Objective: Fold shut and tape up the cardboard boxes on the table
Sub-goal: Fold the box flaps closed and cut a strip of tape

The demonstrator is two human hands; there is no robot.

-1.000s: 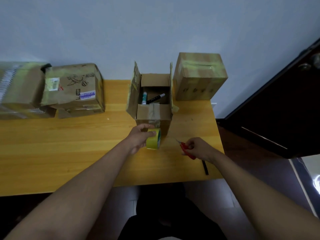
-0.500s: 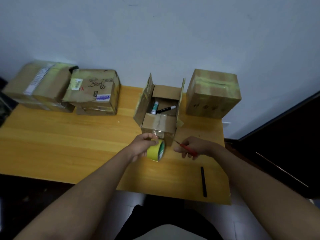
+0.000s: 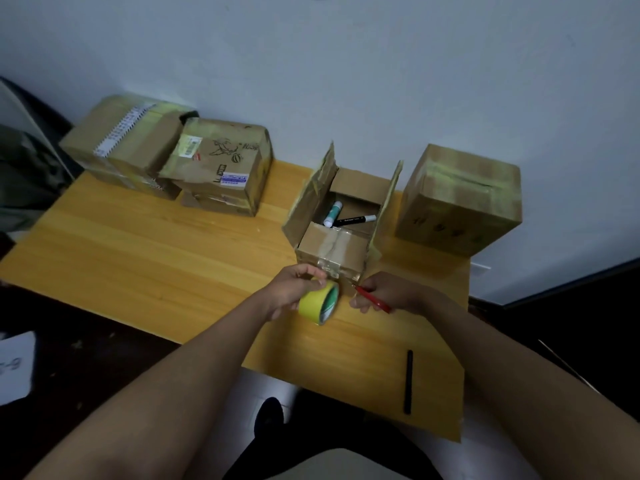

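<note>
The open box (image 3: 341, 220) stands mid-surface, light, its thin flaps bendy; hold it by its walls; left hand (image 3: 294, 289) grips the tape roll (image 3: 318, 303); right hand (image 3: 388, 292) pinches red scissors (image 3: 372, 298).

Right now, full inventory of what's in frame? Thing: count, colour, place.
open box: 1, brown, mid-back of table, side flaps up, near flap folded in
marker: 1, black with white tip, inside open box
tube: 1, white and teal, inside open box, left of marker
closed boxes: 3, brown; one right of open box, two at back left
tape roll: 1, yellow, in front of open box
cutter: 1, red handle, right of tape roll
pen: 1, black, near right front edge of table
table: 1, yellow wood
paper sheet: 1, white, far left, below the table's edge
left hand: grips tape roll
right hand: holds cutter
</note>
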